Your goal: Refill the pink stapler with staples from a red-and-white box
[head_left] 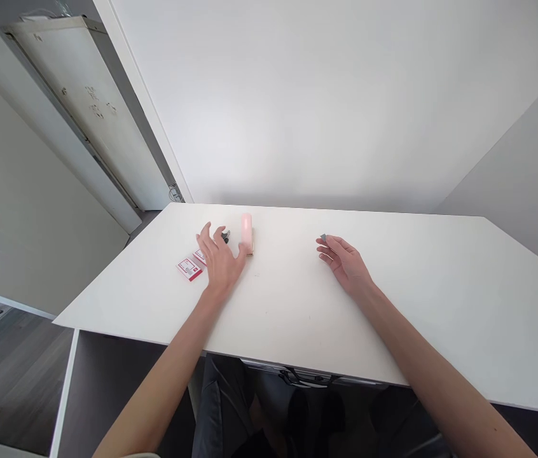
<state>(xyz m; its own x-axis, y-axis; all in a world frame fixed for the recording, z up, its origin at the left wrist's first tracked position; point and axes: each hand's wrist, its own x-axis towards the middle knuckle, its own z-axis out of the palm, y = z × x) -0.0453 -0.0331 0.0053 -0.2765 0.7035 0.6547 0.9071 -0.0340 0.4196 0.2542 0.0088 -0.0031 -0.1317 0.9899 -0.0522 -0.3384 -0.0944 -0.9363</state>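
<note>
Left hand (219, 257) spread, thumb beside pale pink plastic stapler (247, 233) lying lengthwise near-to-far, just right; right hand (345, 262) loosely open, farther right.

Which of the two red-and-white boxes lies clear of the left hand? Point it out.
The outer box, farther left and nearer the table's front edge, lies wholly uncovered. The other box is partly hidden under the left hand.

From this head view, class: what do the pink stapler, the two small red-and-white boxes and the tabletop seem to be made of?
Pink stapler: probably plastic, smooth with a soft sheen; its lower edge looks tan.
Small boxes: likely printed card, flat with crisp red-and-white print; one lies partly under the left hand.
Tabletop: seemingly white laminate board, even and matt with a thin edge.
</note>
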